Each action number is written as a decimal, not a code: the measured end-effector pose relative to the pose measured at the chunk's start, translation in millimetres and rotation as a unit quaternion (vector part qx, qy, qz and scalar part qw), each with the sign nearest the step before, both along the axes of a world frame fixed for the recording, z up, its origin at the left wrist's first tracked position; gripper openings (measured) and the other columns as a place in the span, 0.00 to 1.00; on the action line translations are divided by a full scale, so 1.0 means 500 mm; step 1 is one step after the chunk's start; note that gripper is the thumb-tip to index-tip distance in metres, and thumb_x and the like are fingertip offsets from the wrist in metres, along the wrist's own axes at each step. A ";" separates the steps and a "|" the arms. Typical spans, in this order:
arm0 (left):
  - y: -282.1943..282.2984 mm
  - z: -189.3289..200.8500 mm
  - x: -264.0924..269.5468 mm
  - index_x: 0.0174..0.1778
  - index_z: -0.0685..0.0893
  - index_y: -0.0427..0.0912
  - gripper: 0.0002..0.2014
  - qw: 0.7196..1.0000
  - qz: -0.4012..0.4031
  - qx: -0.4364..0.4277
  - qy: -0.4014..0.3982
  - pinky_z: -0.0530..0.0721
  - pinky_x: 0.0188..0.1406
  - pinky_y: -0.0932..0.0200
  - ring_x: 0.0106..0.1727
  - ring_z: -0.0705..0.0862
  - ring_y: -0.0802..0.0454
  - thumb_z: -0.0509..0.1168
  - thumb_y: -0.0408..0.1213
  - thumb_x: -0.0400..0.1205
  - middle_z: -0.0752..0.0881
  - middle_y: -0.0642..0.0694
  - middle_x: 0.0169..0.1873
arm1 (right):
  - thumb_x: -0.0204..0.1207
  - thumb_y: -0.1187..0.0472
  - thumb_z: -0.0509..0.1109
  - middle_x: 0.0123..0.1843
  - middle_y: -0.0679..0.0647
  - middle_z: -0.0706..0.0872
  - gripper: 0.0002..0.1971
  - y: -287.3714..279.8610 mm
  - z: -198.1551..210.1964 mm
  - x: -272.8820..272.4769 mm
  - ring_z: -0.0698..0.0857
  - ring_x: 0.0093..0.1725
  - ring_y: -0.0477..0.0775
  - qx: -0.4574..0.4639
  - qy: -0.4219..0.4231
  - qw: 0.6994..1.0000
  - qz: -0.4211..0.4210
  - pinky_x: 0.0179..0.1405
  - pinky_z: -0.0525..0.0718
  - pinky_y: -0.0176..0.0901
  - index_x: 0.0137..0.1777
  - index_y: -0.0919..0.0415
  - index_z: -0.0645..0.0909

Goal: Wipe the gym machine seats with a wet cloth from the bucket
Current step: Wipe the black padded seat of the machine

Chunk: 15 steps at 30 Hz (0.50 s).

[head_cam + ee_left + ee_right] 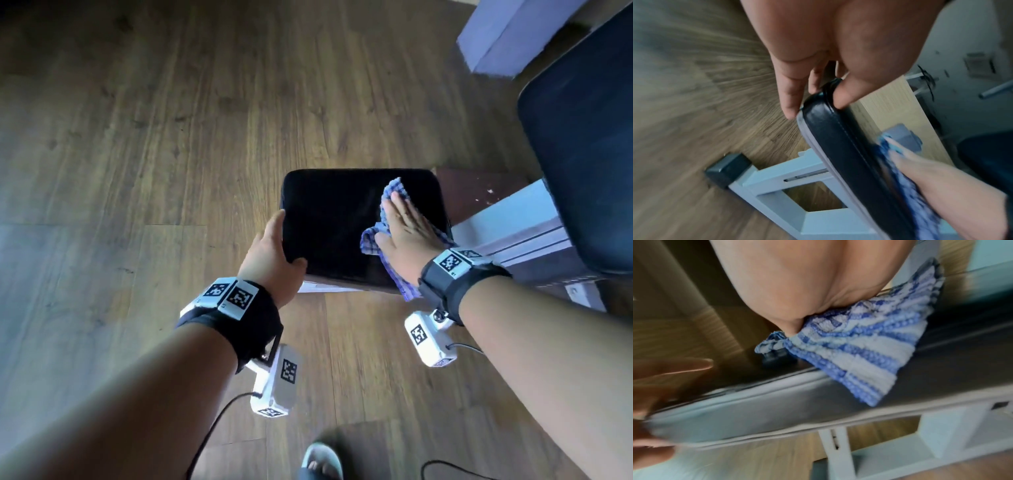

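Observation:
A black padded seat (pixel 339 226) sits on a white metal frame (pixel 777 177) over the wooden floor. My left hand (pixel 274 250) grips the seat's near-left edge, thumb on top and fingers (pixel 791 97) curled round the rim (pixel 830 133). My right hand (pixel 407 233) lies flat, fingers straight, pressing a blue-and-white checked cloth (pixel 394 192) onto the right part of the seat. In the right wrist view the cloth (pixel 855 345) bunches under the palm and hangs over the seat's side (pixel 756 410). No bucket is in view.
A second dark padded cushion (pixel 589 137) stands at the right. A white frame beam (pixel 513 233) runs under it. A light pillar base (pixel 513 34) is at the top right. Wooden floor (pixel 137 137) spreads to the left. My sandalled foot (pixel 322 459) is at the bottom.

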<state>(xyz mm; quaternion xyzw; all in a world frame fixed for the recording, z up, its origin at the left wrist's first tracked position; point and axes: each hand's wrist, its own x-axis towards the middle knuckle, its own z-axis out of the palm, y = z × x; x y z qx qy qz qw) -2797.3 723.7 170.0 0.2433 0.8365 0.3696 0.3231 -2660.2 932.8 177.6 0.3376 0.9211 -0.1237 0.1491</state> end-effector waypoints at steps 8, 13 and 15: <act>0.025 -0.018 0.017 0.89 0.50 0.57 0.48 1.000 -0.007 0.020 -0.015 0.67 0.63 0.65 0.78 0.72 0.49 0.75 0.38 0.80 0.64 0.49 0.83 | 0.84 0.45 0.49 0.88 0.51 0.36 0.36 -0.022 -0.025 -0.002 0.39 0.86 0.54 0.047 0.013 0.997 -0.067 0.85 0.42 0.53 0.86 0.56 0.39; 0.023 -0.032 0.021 0.88 0.52 0.57 0.47 0.999 0.003 0.035 0.003 0.66 0.68 0.64 0.80 0.72 0.51 0.75 0.37 0.79 0.66 0.52 0.83 | 0.85 0.42 0.49 0.86 0.48 0.29 0.38 -0.092 -0.021 -0.019 0.32 0.85 0.51 0.014 0.008 0.998 0.056 0.85 0.38 0.52 0.86 0.55 0.33; 0.022 -0.035 0.024 0.88 0.53 0.57 0.47 0.999 0.009 0.040 0.007 0.66 0.69 0.65 0.80 0.71 0.52 0.75 0.37 0.79 0.66 0.52 0.83 | 0.85 0.42 0.50 0.86 0.46 0.30 0.37 -0.077 -0.016 0.018 0.33 0.85 0.48 -0.001 0.016 0.998 0.064 0.85 0.38 0.50 0.86 0.53 0.34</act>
